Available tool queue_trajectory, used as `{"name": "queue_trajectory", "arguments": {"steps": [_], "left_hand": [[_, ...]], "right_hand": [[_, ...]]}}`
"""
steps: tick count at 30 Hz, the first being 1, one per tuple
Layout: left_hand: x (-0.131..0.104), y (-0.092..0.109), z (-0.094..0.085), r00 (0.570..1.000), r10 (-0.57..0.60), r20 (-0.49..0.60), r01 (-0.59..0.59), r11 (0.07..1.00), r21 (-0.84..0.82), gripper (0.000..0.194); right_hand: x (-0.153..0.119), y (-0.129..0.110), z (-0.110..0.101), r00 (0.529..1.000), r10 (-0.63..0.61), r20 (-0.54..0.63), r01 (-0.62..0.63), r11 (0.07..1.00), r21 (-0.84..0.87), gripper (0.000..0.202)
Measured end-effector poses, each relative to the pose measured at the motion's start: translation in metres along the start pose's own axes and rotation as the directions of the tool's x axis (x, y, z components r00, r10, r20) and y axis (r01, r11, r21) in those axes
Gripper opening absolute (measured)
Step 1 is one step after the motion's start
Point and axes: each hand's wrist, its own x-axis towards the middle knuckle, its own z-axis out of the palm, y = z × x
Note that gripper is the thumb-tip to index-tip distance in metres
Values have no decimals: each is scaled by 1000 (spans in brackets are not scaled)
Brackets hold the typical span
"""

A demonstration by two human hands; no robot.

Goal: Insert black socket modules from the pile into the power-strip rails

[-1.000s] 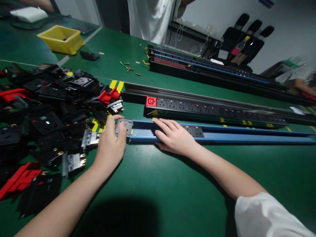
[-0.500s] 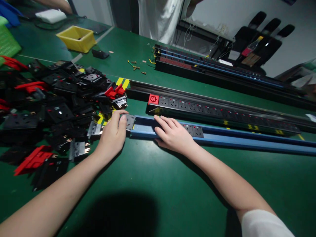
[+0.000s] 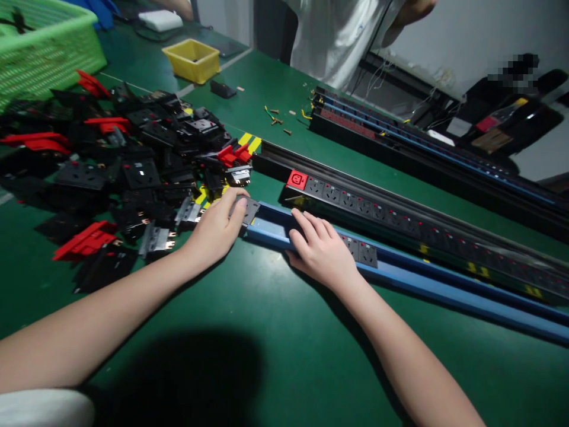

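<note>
My left hand is closed on a black socket module, gripped between thumb and fingers at the left end of a long blue channel rail. The module sits at the rail's end; whether it is inside the channel I cannot tell. My right hand is wrapped over the same rail, fingers across the channel and thumb on the near side. Just right of that hand, black socket modules sit in the channel, partly covered by it. Between my hands a short stretch of the channel shows bare.
Loose black and red modules are heaped at left, by a green basket. Behind the blue rail lies a black socket strip with a red end socket. Farther back are a yellow bin, screws and a person in white.
The camera view has turned, so the table things appear farther right and more of the green basket shows. Both hands keep nearly the same places on the module and rail.
</note>
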Motion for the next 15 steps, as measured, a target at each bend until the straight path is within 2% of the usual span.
{"name": "queue_trajectory", "arguments": {"steps": [15], "left_hand": [[-1, -1, 2, 1000, 17, -18, -18, 999, -39, 42]], "right_hand": [[1, 0, 4, 1000, -3, -27, 3, 1000, -2, 25]]}}
